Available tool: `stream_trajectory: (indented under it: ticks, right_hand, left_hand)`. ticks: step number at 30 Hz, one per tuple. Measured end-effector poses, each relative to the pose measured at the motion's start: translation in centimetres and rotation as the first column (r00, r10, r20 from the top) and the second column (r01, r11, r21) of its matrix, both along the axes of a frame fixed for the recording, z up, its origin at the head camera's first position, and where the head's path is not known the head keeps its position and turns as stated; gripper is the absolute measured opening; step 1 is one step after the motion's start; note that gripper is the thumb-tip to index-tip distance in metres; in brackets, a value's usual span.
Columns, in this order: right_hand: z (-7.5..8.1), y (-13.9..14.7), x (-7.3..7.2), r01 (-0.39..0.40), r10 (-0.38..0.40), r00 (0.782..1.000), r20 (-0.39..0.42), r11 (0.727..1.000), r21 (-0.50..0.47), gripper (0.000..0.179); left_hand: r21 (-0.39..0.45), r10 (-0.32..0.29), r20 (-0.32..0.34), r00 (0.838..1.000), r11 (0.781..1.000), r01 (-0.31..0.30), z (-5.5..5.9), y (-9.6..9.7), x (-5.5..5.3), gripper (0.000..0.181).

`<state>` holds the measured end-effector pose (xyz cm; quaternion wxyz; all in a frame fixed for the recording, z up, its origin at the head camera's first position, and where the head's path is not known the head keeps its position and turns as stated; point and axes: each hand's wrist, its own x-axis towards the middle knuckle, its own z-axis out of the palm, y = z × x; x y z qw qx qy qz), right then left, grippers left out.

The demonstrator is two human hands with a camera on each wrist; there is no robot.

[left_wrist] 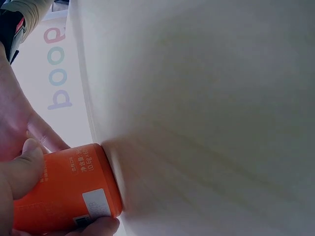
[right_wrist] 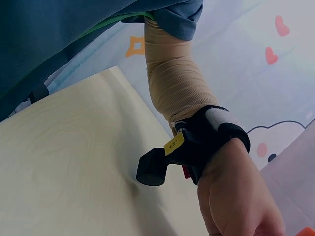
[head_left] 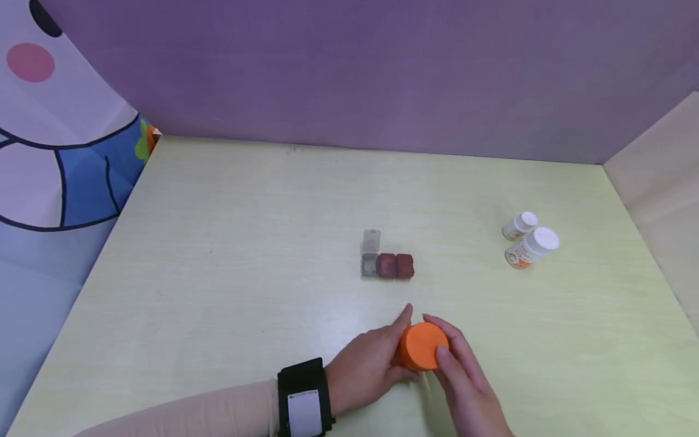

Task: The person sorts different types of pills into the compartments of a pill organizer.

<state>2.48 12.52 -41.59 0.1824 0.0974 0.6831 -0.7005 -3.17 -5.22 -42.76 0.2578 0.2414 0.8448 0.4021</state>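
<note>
Left hand (head_left: 366, 367): curled round the side of the orange bottle (head_left: 425, 346), lower centre-right of the frame; right hand (head_left: 469, 382): thumb and fingers pinching the same bottle about its top; whether its base meets the table (head_left: 218, 255) cannot be told. The left wrist view, lower left, shows print and a white label (left_wrist: 96, 202) on the bottle's side; a black band (head_left: 303, 379) is strapped over the pale sleeve (head_left: 218, 413) at the left wrist.

Above the hands, near mid-frame: pill box (head_left: 387, 266), three compartments in a row; the left one grey, its lid (head_left: 371, 240) swung back; the other two dark red, lids down. Right of frame: small white bottle (head_left: 519, 226) and large white bottle (head_left: 531, 247), both standing capped, side by side; purple wall (head_left: 371, 73) across the top; cartoon panel (head_left: 65, 121) at upper left.
</note>
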Motion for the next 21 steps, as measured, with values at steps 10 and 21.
stream_trajectory:
  ticks: [10,21]
  right_hand:
    - [0.19,-0.67,0.28,0.051,-0.05,0.999,-0.01,0.994,0.093,0.06]
    - [0.24,-0.4,0.3,0.032,-0.032,0.999,0.005,0.998,0.063,0.06]
  left_hand:
    - [-0.006,0.008,0.013,1.0,1.0,-0.008,-0.07,0.06,-0.02,0.092]
    - [-0.006,0.012,0.016,1.0,1.0,-0.011,0.05,0.07,0.01,0.092]
